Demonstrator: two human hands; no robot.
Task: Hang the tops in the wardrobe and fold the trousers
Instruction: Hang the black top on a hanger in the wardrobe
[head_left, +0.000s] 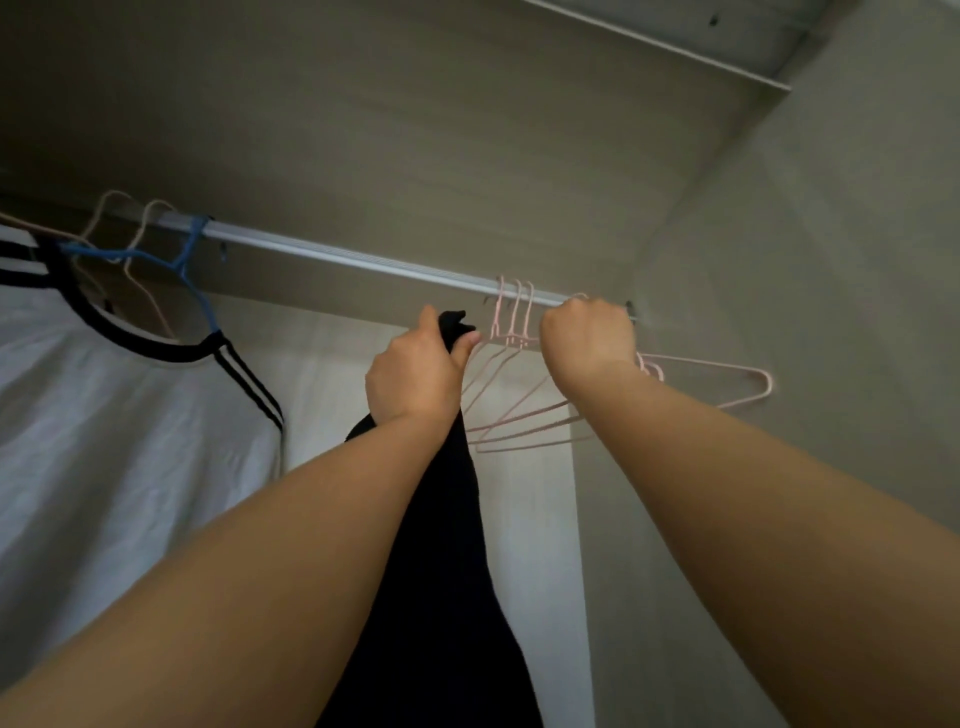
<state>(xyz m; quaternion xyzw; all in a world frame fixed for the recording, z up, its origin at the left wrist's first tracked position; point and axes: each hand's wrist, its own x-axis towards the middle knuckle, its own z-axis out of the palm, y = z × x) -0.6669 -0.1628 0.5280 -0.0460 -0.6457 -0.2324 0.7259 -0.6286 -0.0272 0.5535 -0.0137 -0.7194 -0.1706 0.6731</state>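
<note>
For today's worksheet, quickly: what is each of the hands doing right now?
Left hand: grips the black garment.
Right hand: curled round a pink hanger at the rail.

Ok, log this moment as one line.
left hand: grips black garment | right hand: grips pink hanger at rail | white top: already hung, left

Metal rail (363, 262) runs across. 3 pink hangers (514, 338) hook on it at right, bunched close. Blue hanger (188, 249) and 2 beige hangers (136, 236) hook at left.
</note>
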